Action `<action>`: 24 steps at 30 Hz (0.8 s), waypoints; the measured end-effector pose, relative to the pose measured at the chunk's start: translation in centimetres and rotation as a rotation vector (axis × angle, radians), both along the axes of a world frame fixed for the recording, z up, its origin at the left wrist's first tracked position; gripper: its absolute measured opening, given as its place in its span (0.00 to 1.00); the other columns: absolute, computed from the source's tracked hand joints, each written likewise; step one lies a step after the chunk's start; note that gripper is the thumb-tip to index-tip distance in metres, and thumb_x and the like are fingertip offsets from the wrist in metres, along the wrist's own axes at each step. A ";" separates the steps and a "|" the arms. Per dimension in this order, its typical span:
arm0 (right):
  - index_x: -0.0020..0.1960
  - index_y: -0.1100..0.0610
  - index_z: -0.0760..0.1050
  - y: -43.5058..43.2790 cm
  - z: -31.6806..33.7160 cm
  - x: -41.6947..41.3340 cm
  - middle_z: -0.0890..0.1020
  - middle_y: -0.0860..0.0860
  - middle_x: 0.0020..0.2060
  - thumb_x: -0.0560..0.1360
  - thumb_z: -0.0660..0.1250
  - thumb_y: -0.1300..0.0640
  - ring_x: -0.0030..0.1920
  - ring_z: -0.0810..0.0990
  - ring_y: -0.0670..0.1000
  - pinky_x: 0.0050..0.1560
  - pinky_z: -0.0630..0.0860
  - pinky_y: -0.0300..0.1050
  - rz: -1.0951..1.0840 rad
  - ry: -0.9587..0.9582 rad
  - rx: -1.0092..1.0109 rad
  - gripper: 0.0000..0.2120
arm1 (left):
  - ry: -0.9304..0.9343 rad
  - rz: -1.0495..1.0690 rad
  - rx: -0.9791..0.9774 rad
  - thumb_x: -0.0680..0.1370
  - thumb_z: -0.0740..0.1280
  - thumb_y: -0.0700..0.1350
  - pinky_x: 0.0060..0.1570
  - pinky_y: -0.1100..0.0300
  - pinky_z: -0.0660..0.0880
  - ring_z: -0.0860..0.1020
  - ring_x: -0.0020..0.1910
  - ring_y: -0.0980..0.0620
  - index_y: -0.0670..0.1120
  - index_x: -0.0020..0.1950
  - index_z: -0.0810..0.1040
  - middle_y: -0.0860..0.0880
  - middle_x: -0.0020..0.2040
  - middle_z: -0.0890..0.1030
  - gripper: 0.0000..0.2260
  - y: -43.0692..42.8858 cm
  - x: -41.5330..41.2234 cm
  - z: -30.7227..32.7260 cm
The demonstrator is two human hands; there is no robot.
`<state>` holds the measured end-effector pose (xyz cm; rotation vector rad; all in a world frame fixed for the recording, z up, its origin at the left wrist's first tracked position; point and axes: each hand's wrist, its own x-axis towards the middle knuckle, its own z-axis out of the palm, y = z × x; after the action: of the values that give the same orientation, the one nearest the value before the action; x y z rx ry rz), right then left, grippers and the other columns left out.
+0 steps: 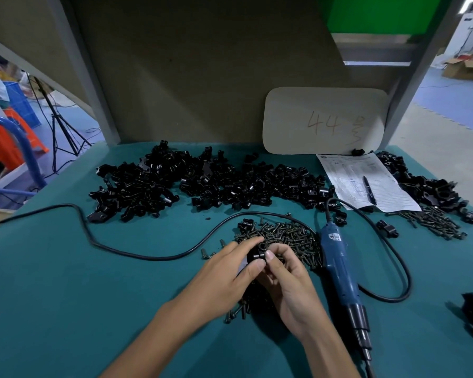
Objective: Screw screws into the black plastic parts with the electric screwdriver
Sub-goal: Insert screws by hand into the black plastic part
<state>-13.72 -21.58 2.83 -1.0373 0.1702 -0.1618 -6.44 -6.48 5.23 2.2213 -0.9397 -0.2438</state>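
While around part (pixel 257 254), left hand (pixel 224 271) beside right hand (pixel 287 290)

The left hand (pixel 227 274) and right hand (pixel 290 287) were bare. Both forearms (pixel 161 326) were uncovered up to the lower frame edge. Visible fingernails (pixel 269 255) were short and plain.

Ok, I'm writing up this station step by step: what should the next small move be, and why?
Probably the right hand seats a screw in the open hole of the black part, which it and the left hand pinch above the screw pile. No screw shows in that hole, and the electric screwdriver lies untouched beside the right hand, so driving likely comes after.
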 end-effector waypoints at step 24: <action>0.46 0.49 0.82 0.2 0.1 0.3 0.82 0.49 0.43 0.76 0.71 0.49 0.44 0.80 0.46 0.47 0.80 0.40 -0.031 0.019 -0.002 0.04 | 0.064 -0.031 -0.037 0.81 0.50 0.69 0.58 0.52 0.76 0.73 0.59 0.61 0.65 0.71 0.63 0.60 0.60 0.73 0.20 -0.9 -0.2 0.0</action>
<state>-13.39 -21.42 2.91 -1.0385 0.2033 -0.1806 -6.68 -7.35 5.25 2.1540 -0.9372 -0.3073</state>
